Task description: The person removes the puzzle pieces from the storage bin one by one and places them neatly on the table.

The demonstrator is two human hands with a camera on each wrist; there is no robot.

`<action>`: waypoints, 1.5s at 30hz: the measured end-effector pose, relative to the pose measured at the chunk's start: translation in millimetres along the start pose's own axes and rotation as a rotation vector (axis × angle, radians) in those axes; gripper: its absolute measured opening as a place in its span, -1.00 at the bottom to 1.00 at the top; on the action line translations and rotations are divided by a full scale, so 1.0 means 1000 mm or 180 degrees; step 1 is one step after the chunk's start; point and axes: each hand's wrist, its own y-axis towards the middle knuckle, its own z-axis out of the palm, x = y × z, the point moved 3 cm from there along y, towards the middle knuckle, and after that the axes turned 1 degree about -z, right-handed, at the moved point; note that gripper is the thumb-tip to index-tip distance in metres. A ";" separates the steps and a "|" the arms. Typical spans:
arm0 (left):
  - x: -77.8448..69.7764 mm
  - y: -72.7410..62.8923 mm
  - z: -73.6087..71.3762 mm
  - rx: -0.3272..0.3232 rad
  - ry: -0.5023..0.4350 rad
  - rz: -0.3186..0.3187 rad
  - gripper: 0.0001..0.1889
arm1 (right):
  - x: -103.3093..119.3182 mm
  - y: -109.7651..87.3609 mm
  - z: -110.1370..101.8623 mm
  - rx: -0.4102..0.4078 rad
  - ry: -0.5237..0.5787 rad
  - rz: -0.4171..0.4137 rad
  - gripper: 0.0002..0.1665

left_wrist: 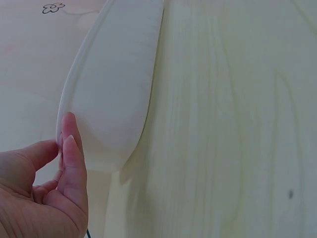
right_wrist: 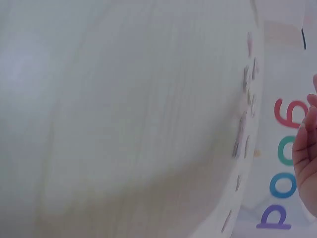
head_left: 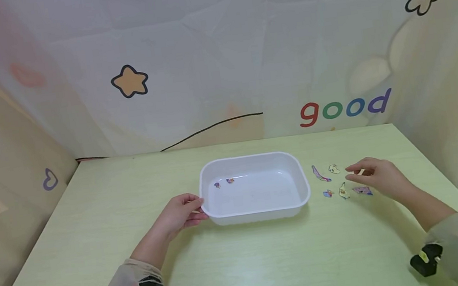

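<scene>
A white plastic basin [head_left: 260, 216] stands on the table. My left hand [head_left: 182, 213] pinches its left rim, thumb at the edge and fingers against the outer wall; the left wrist view shows this grip [left_wrist: 54, 183] closely. Inside the basin lie two small colourful cut-out pieces, one purple [head_left: 217, 185] and one with orange [head_left: 230, 180]. To the right hovers my right hand [head_left: 381, 178], thumb and forefinger apart with nothing visible between them. Near its fingertips lie several flat cut-outs: a long purple strip [head_left: 321, 174], a whitish piece [head_left: 334, 169], a yellowish piece [head_left: 343, 191] and a purple-pink piece [head_left: 363, 190].
A small blue-and-orange cut-out [head_left: 328, 193] lies close to the basin's right side. The pale wooden table [head_left: 266, 263] ends at a printed cloth backdrop [head_left: 219, 67] behind and at both sides.
</scene>
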 end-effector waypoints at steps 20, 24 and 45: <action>-0.001 -0.001 -0.001 0.0026 -0.0033 0.0022 -0.74 | 0.085 0.050 0.052 -0.0048 0.0989 -0.0204 -0.60; 0.000 -0.001 -0.001 0.0033 -0.0014 0.0015 -0.73 | 0.103 0.057 0.063 0.0029 0.1074 -0.0282 -0.65; 0.003 0.004 -0.004 0.0091 -0.0074 0.0086 -0.71 | 0.151 0.094 0.116 0.0177 0.1230 -0.0477 -0.68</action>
